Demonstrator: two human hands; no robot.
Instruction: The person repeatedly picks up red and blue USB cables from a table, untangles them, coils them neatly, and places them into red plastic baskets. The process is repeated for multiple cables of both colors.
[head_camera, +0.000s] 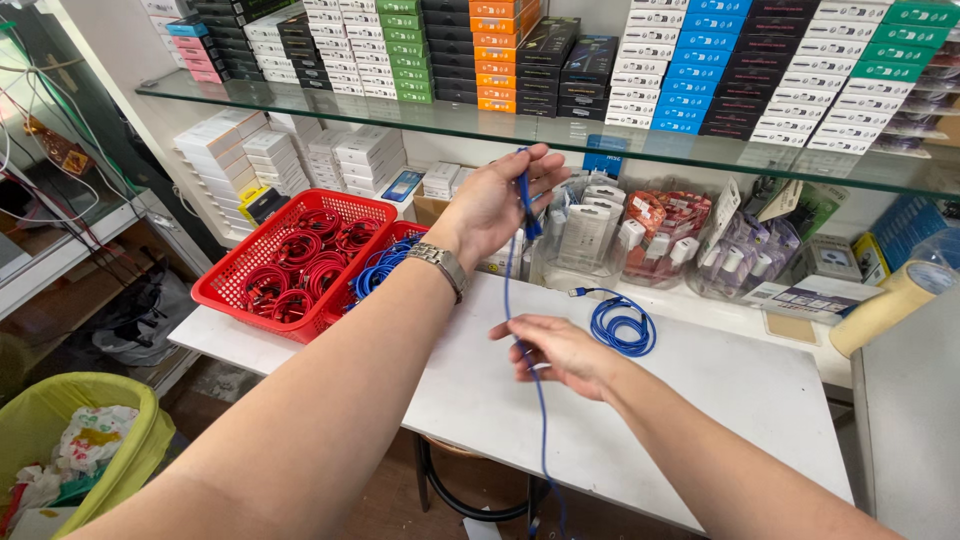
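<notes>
Now | left hand (495, 200) pinches blue cable (510, 290) high | right hand (560, 352) grips it lower | cable runs vertical.

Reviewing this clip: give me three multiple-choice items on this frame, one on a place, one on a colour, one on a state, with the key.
1. Where does the coiled blue cable lie?
A. In the red basket
B. On the white table
C. On the glass shelf

2. What colour are the cables in the nearer red basket?
A. Red
B. Green
C. White

3. How is the long blue cable held?
A. Lying loose on the table
B. Wound around the wrist
C. Stretched between both hands

Key: 1 B, the coil rests on the white table beside the right hand. 2 A, red coils fill that basket. 3 C, the raised left hand pinches the upper part and the right hand's fingers hold it lower down.
</notes>
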